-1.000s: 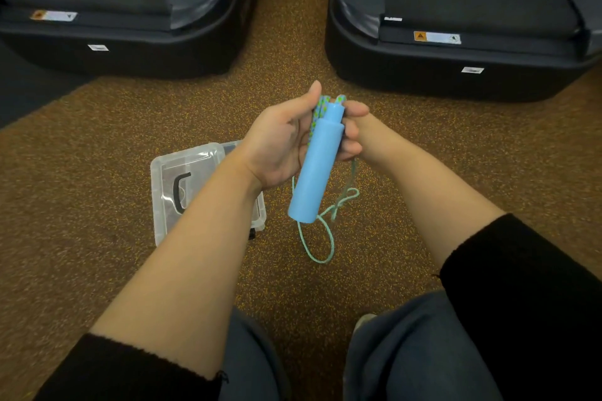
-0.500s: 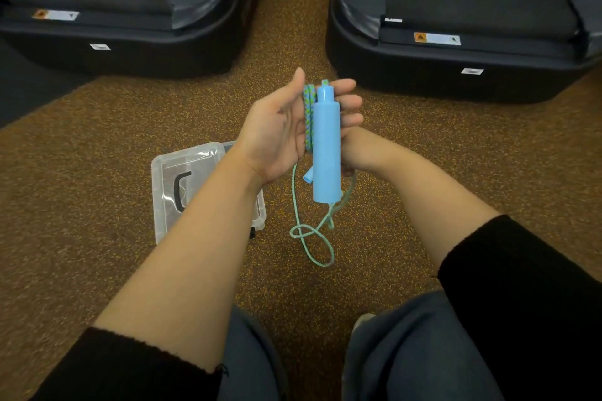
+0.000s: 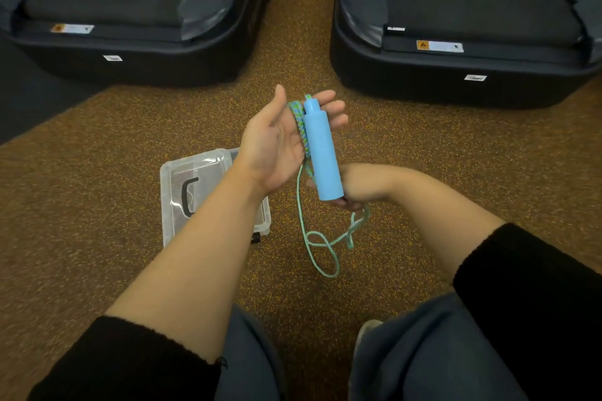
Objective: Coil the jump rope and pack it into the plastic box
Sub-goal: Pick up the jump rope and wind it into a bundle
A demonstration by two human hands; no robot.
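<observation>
While the left hand [image 3: 273, 143] lies palm-up cradling the handle [image 3: 322, 153], the right hand [image 3: 361, 187] pinches rope [image 3: 321, 247].

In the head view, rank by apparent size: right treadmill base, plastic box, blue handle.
1. Right treadmill base
2. Plastic box, partly hidden by the left forearm
3. Blue handle, held nearer the camera, so it looks larger than it really is

**One head camera, looking steeply down and forward**

A single wide-angle view comes from the person's head, aimed down past both forearms toward the speckled brown carpeted floor [image 3: 97, 205]. Knees in grey trousers [image 3: 423, 352] fill the bottom edge, very near the lens. Two black treadmill bases [image 3: 146, 52] bend across the top edge, the farthest things shown. The hands sit mid-frame, near the camera. No second view exists to overlap.
</observation>
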